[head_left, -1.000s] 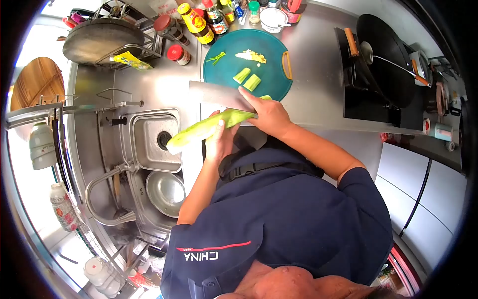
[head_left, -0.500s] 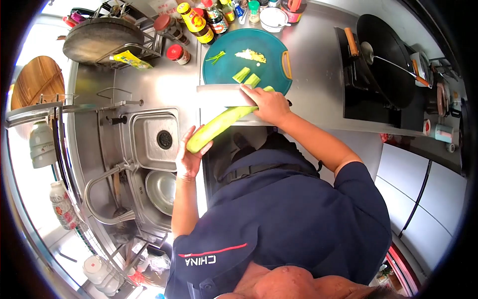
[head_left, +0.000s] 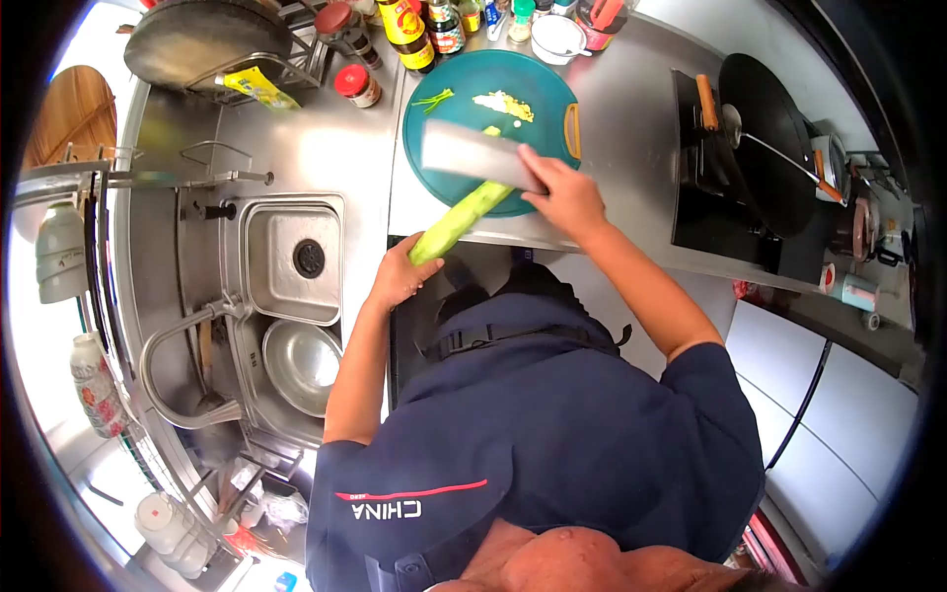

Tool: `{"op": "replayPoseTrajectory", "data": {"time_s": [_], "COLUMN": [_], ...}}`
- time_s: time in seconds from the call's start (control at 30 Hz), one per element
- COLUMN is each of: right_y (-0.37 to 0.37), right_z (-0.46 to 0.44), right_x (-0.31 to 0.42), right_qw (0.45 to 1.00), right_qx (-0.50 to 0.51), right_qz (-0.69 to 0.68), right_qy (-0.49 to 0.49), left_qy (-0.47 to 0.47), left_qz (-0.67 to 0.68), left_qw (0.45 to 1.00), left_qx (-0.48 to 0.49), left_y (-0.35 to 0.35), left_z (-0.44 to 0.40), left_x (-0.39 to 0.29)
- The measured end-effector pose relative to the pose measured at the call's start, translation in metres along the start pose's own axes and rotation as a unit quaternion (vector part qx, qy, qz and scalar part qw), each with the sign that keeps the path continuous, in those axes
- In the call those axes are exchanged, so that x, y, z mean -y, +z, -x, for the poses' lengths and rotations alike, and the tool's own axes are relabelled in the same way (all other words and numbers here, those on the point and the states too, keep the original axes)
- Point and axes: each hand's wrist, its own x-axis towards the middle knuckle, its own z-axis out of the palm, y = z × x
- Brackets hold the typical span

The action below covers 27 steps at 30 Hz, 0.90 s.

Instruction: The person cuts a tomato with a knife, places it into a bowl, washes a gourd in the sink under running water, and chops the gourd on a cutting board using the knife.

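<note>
My left hand (head_left: 400, 276) is closed round the near end of a long, pale-green peeled gourd (head_left: 454, 223), perhaps a luffa. The gourd slants up to the right, its far end over the round teal cutting board (head_left: 444, 84). In my right hand (head_left: 569, 197) is a cleaver (head_left: 469, 155), blurred by motion. Its broad blade points left above the board and hides part of the gourd and the cut pieces. Farther back on the board lie chopped garlic-like bits (head_left: 505, 105) and a few thin green stalks (head_left: 433, 100).
A steel sink (head_left: 286, 261) with a metal bowl (head_left: 301, 367) is at left. Sauce bottles (head_left: 406, 35), a red-lidded jar (head_left: 357, 87) and a white bowl (head_left: 559, 39) stand behind the board. A wok (head_left: 769, 148) sits on the stove at right.
The cleaver has risen off the gourd and moved right, its blade now tilted. My left hand has moved up and right, bringing the gourd farther over the board.
</note>
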Motion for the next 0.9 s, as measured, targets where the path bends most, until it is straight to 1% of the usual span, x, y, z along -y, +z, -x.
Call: {"op": "replayPoseTrajectory", "data": {"time_s": [0.03, 0.07, 0.13, 0.17, 0.23, 0.37, 0.43, 0.53, 0.63, 0.9], "right_y": [-0.013, -0.020, -0.034, -0.040, -0.048, -0.036, -0.029, -0.015, -0.014, -0.012], "right_z": [0.005, 0.012, 0.027, 0.037, 0.057, 0.086, 0.088, 0.089, 0.085, 0.081], "right_x": [0.000, -0.002, -0.007, -0.009, -0.008, 0.000, 0.013, 0.019, 0.021, 0.018], "right_qw": [0.998, 0.998, 0.987, 0.988, 0.969, 0.972, 0.965, 0.974, 0.977, 0.978], "right_qx": [-0.015, -0.007, -0.087, -0.082, 0.021, 0.028, 0.084, 0.071, 0.082, 0.097], "right_qz": [-0.036, -0.034, -0.110, -0.107, -0.128, -0.136, -0.134, -0.112, -0.081, -0.072], "right_qy": [0.053, 0.051, 0.081, 0.079, 0.210, 0.192, 0.208, 0.186, 0.179, 0.168], "left_qy": [-0.003, -0.009, -0.024, -0.025, -0.039, -0.071, -0.073, -0.075, -0.073, -0.067], "left_qz": [0.006, 0.020, 0.039, 0.045, 0.057, 0.073, 0.076, 0.079, 0.079, 0.073], "left_qw": [1.000, 1.000, 0.999, 0.999, 0.998, 0.994, 0.994, 0.993, 0.993, 0.994], "left_qx": [-0.002, 0.002, 0.007, 0.006, 0.013, 0.031, 0.034, 0.037, 0.043, 0.046], "left_y": [0.002, 0.004, 0.008, 0.009, 0.008, 0.005, 0.004, 0.004, 0.001, -0.004], "left_z": [-0.001, 0.000, -0.004, -0.004, -0.005, -0.009, -0.012, -0.012, -0.012, -0.015], "left_x": [0.001, 0.004, 0.011, 0.012, 0.011, 0.013, 0.016, 0.013, 0.011, 0.008]}}
